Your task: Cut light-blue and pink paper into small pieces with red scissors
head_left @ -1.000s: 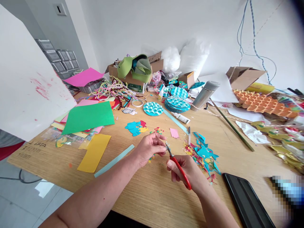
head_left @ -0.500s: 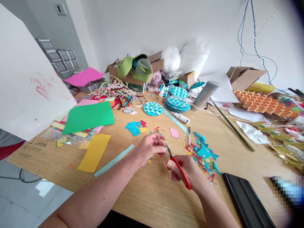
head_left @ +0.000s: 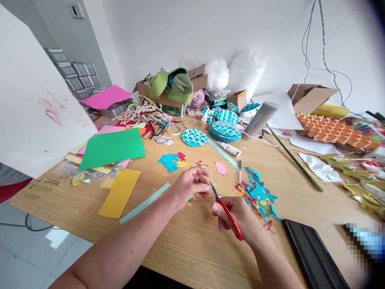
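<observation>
My right hand [head_left: 233, 212] is closed around the red handles of a pair of scissors [head_left: 227, 214], whose blades point up and left. The blade tips lie close to the fingertips of my left hand [head_left: 192, 186]. That hand is pinched, thumb against fingers, and what it holds is too small to make out. Tiny round paper bits [head_left: 192, 199] lie on the table just below it. Blue, red and yellow paper fish [head_left: 170, 162] rest beyond my left hand. Right of the scissors is a heap of blue, yellow and red paper scraps [head_left: 260, 194].
A light blue paper strip [head_left: 144, 204] and yellow sheet [head_left: 120, 194] lie left, near green paper [head_left: 112, 148]. Farther back are wavy blue paper discs [head_left: 225, 132], a glue tube [head_left: 230, 149] and a grey flask [head_left: 261, 120]. A black tray-like object [head_left: 313, 253] is front right.
</observation>
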{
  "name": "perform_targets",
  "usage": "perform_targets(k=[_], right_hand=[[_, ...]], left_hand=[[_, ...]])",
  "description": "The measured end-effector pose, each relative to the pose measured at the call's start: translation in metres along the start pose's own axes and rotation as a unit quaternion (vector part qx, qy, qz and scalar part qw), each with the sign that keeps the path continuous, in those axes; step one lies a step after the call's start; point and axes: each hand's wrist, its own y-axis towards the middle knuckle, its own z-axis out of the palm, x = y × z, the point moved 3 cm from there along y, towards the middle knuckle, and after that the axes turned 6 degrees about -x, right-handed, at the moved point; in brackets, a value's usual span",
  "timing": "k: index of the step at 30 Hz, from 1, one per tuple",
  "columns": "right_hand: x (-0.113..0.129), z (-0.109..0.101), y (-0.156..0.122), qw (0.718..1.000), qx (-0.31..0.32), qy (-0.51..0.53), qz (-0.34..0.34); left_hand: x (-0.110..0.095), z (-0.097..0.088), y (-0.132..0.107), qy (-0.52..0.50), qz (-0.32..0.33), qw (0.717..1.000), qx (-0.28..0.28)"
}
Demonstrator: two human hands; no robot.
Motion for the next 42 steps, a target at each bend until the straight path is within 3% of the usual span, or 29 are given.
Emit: perform_targets(k=[19, 23, 26, 31, 37, 42], right_hand=[[-0.003, -0.001, 0.003, 1.000, -0.016, 0.003, 0.021], [-0.003, -0.006, 0.004, 0.998, -0.060, 0.010, 0.031], [-0.003, -0.012, 0.005, 0.992, -0.125, -0.013, 0.014], [-0.004, -0.019, 0.010, 0.961, -0.234, -0.137, -0.056], [-0.010, -0.019, 0.017, 0.946, -0.259, -0.180, -0.068], [-0.012, -0.020, 0.017, 0.941, -0.271, -0.190, -0.069]], left_hand=[[-0.001, -0.002, 0.002, 0.005, 0.007, 1.000, -0.008], [-0.005, -0.011, 0.006, 0.036, -0.001, 0.999, -0.031], [-0.007, -0.018, 0.009, 0.127, -0.030, 0.991, -0.041], [-0.004, -0.029, 0.012, 0.305, -0.048, 0.950, -0.046], [-0.002, -0.037, 0.015, 0.530, 0.014, 0.847, -0.043], [-0.005, -0.035, 0.013, 0.619, 0.063, 0.781, -0.055]])
